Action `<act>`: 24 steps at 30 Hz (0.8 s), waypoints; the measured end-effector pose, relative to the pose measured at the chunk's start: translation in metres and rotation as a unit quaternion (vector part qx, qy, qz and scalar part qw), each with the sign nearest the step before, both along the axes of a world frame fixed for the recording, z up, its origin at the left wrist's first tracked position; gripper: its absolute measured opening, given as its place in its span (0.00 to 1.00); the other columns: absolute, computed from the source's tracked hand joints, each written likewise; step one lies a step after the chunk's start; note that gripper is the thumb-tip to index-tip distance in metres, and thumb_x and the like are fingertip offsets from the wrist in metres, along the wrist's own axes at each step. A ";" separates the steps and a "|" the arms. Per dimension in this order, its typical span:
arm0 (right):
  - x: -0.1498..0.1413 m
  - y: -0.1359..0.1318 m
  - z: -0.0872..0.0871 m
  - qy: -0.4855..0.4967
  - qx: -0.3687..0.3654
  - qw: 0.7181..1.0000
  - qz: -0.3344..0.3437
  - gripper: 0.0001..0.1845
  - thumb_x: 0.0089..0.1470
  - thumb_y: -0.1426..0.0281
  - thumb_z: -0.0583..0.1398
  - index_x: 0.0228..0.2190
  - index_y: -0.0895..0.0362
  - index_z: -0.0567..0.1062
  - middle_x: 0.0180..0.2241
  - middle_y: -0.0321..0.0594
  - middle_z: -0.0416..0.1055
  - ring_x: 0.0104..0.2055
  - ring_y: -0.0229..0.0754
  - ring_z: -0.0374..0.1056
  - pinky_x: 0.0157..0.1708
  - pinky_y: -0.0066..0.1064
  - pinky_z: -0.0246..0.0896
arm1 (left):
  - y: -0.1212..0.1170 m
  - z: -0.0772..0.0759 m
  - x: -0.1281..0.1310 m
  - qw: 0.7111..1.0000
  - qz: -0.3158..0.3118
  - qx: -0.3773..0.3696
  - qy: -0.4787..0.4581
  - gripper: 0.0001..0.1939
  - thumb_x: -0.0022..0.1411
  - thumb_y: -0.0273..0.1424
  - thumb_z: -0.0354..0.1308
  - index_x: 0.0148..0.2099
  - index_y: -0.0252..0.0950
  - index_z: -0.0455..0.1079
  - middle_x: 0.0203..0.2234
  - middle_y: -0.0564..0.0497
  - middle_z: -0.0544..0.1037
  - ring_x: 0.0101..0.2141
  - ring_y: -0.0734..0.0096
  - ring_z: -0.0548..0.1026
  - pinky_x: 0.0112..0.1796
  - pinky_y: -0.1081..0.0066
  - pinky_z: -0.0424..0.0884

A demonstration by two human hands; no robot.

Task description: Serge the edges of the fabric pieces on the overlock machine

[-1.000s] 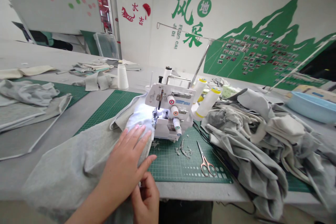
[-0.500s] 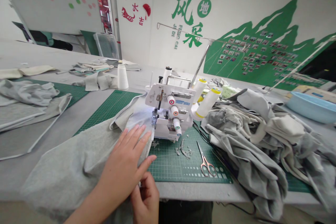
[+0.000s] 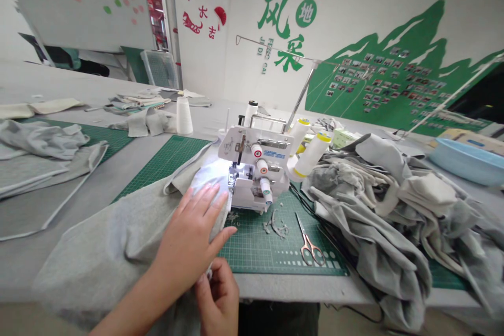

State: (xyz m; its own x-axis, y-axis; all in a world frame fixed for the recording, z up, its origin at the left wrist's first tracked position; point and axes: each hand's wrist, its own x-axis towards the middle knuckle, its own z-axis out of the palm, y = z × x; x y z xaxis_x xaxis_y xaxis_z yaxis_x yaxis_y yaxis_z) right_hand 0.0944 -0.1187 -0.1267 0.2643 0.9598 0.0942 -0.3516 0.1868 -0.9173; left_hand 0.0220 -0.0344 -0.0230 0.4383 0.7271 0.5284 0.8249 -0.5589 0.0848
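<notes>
A white serger (image 3: 255, 168) stands on the green cutting mat, its lamp lighting the cloth by the presser foot. Grey fabric (image 3: 106, 241) runs from under the foot down over the table's front edge. On top of it my left hand (image 3: 192, 231) lies flat, fingers stretched toward the foot and thumb apart. Below, at the table edge, my right hand (image 3: 218, 294) is closed, pinching the edge of the same fabric between thumb and fingers. Part of that edge is hidden behind my left hand and wrist.
Right of the machine, scissors (image 3: 311, 244) and grey scraps (image 3: 277, 224) lie on the cutting mat (image 3: 252, 252). A heap of grey cloth (image 3: 378, 205) fills the right side, with a blue basin (image 3: 468, 160) behind it. Thread cones (image 3: 314, 155) stand beside the machine; more cloth (image 3: 43, 168) lies left.
My left hand has shifted very slightly forward with the fabric, toward the presser foot. The lamp's light on the cloth dimmed half a second ago and is bright again. My right hand keeps its pinch.
</notes>
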 end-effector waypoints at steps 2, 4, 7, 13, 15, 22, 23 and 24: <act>-0.001 0.000 -0.001 0.010 -0.001 1.000 -0.001 0.18 0.58 0.53 0.63 0.31 0.56 0.77 0.26 0.35 0.68 0.28 0.39 0.61 0.29 0.27 0.60 | -0.004 0.001 -0.004 1.000 -0.009 0.004 0.000 0.30 0.68 0.44 0.55 0.66 0.35 0.61 0.64 0.41 0.66 0.65 0.49 0.60 0.63 0.43 0.56; -0.002 0.000 -0.002 0.015 -0.005 1.000 0.001 0.18 0.57 0.53 0.64 0.30 0.56 0.77 0.26 0.36 0.69 0.29 0.39 0.62 0.29 0.28 0.61 | -0.015 0.003 -0.008 1.000 -0.018 0.016 -0.006 0.30 0.69 0.44 0.54 0.66 0.34 0.60 0.65 0.41 0.65 0.66 0.49 0.59 0.62 0.43 0.56; -0.003 0.000 -0.005 0.011 -0.019 1.000 0.006 0.18 0.56 0.54 0.65 0.30 0.57 0.78 0.25 0.37 0.71 0.28 0.40 0.64 0.29 0.29 0.62 | -0.035 0.004 -0.015 0.999 -0.042 0.030 -0.006 0.31 0.69 0.42 0.53 0.68 0.33 0.57 0.65 0.43 0.65 0.67 0.54 0.57 0.65 0.50 0.54; -0.001 0.000 -0.006 0.019 -0.036 0.999 0.023 0.21 0.51 0.52 0.68 0.34 0.58 0.81 0.29 0.41 0.76 0.31 0.45 0.69 0.34 0.34 0.67 | -0.048 -0.012 -0.018 0.999 -0.029 0.014 -0.001 0.34 0.68 0.39 0.54 0.71 0.34 0.51 0.68 0.42 0.60 0.67 0.53 0.56 0.63 0.52 0.57; 0.000 0.002 -0.005 0.021 -0.041 0.999 0.016 0.22 0.50 0.51 0.68 0.30 0.58 0.80 0.26 0.40 0.75 0.30 0.44 0.68 0.32 0.33 0.66 | -0.045 -0.016 -0.018 1.000 -0.026 0.014 -0.001 0.34 0.69 0.40 0.53 0.71 0.33 0.50 0.68 0.41 0.60 0.67 0.51 0.56 0.63 0.50 0.58; 0.001 0.005 0.008 0.062 -0.046 0.997 0.007 0.22 0.53 0.50 0.66 0.29 0.58 0.79 0.28 0.39 0.77 0.30 0.41 0.69 0.33 0.29 0.67 | -0.030 -0.012 -0.012 1.000 -0.018 0.021 -0.002 0.34 0.68 0.44 0.54 0.70 0.34 0.55 0.66 0.41 0.62 0.65 0.50 0.60 0.63 0.48 0.57; 0.001 0.005 0.007 0.073 -0.045 0.996 -0.002 0.21 0.53 0.50 0.67 0.32 0.57 0.80 0.31 0.39 0.78 0.33 0.42 0.70 0.35 0.29 0.68 | -0.028 -0.010 -0.012 1.000 -0.015 0.019 -0.002 0.33 0.68 0.44 0.54 0.69 0.35 0.55 0.66 0.42 0.63 0.65 0.50 0.60 0.63 0.48 0.57; 0.001 0.004 0.006 0.086 -0.046 0.995 -0.011 0.21 0.52 0.51 0.68 0.35 0.56 0.80 0.33 0.40 0.79 0.35 0.43 0.71 0.37 0.29 0.68 | -0.026 -0.009 -0.011 1.000 -0.013 0.015 -0.003 0.32 0.68 0.44 0.54 0.69 0.36 0.56 0.66 0.42 0.63 0.65 0.50 0.61 0.63 0.47 0.57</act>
State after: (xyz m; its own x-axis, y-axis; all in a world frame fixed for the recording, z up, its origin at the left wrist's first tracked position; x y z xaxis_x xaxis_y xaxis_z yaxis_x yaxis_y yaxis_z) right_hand 0.0952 -0.1143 -0.1207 0.2894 0.9562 -0.0431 -0.5014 0.1131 -0.8578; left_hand 0.0109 -0.0606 -0.0321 0.4530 0.6996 0.5526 0.8101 -0.5818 0.0725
